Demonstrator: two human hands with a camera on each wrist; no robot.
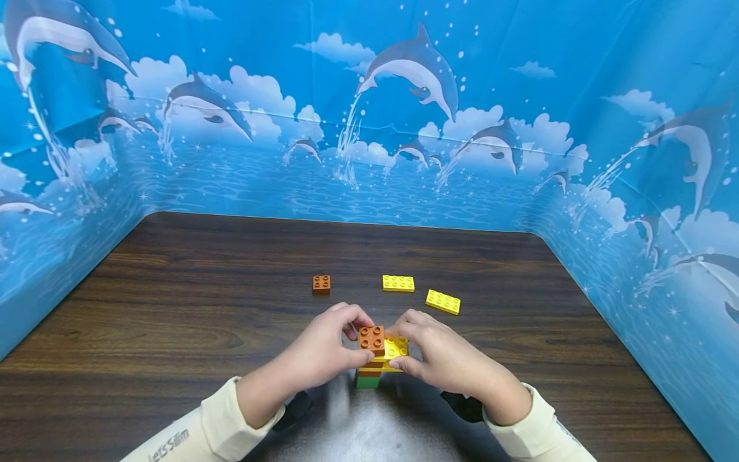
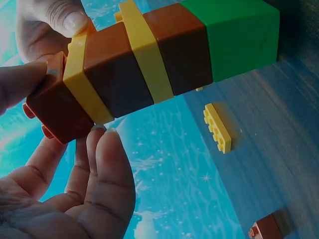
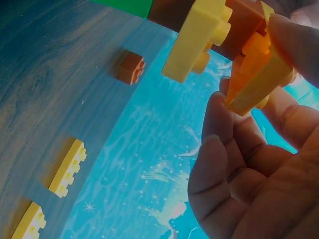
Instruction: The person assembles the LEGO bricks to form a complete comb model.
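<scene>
A blue dolphin-print backdrop fills the upper half of the head view and runs down both side edges. Below it, a dark wood-grain table spans the lower half. Two forearms in cream sleeves enter from the lower left and lower right and converge just below centre.

The left hand slants up and to the right, thumb at the near side and fingers arched behind, pinching the brown top brick. The right hand reaches in from the right, its gap narrow, thumb in front and fingers behind, pinching the upper yellow plate.

Between them, in the lower centre, stands the tower of toy building bricks. In the left wrist view it runs from the left edge to the upper right: brown top brick, upper yellow plate, brown brick, lower yellow plate, another brown brick and the green base brick. Whether the top brick is fully seated cannot be made out.

Beyond the hands, right of centre, lie two loose yellow plates, well apart from the smaller loose brown brick left of centre.
</scene>
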